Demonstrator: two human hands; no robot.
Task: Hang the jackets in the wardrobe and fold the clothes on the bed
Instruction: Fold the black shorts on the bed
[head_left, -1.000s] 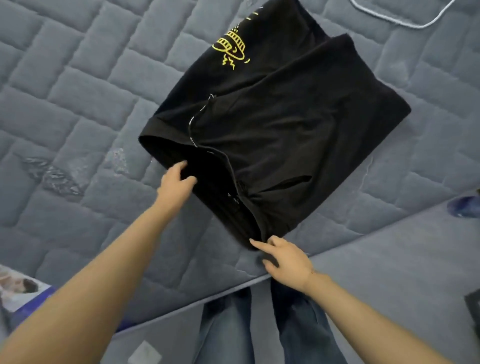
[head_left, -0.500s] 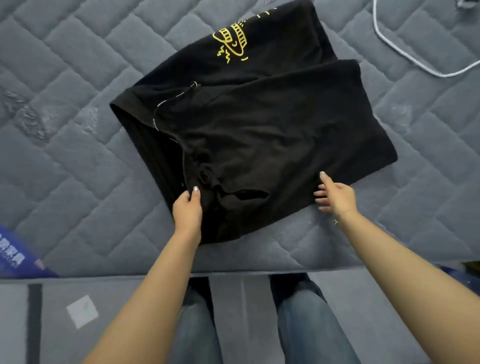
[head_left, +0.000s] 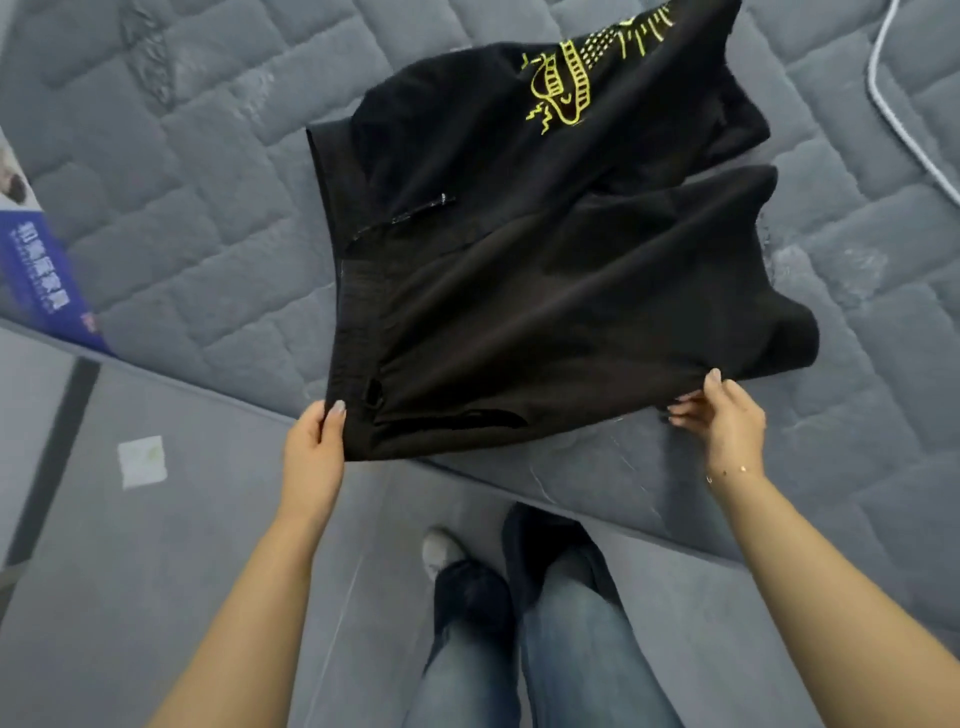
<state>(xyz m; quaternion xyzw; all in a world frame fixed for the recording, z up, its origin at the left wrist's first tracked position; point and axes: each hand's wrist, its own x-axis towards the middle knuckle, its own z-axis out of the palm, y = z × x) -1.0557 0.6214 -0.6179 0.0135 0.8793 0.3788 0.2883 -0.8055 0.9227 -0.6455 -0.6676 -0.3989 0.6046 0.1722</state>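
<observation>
You hold the black garment (head_left: 545, 291) by its near edge with both hands, and that edge is lifted off the bed (head_left: 218, 208) while the far part, with the yellow print (head_left: 563, 85), lies on the quilted grey cover. Your left hand (head_left: 311, 457) has the near-left corner: grip pinching the cloth, thumb on top along the edge, the other fingers under the fabric and out of sight. Your right hand (head_left: 727, 421) is at the near-right edge: grip pinching the hem too, thumb raised over the cloth, fingertips curled in at the fabric from below. The garment is folded over on itself, with a broad upper layer running from your hands toward the far right and a lower layer showing on the left, where a short zip or drawstring line (head_left: 415, 210) crosses it. The fabric sags in loose folds between your hands. Its near edge hangs over the bed's near border, above the grey floor (head_left: 130, 597). A thin bracelet (head_left: 732, 472) sits on your right wrist. A white cable (head_left: 893, 104) curves on the bed at far right, well apart from the garment. A blue printed box or booklet (head_left: 36, 270) sits at the left edge of the bed, partly cut off by the frame; can't read it. A small white scrap (head_left: 141, 461) lies on the floor to the left. Your legs in blue jeans (head_left: 566, 649) and dark shoes (head_left: 472, 587) show at the near bottom, just beside the bed.
</observation>
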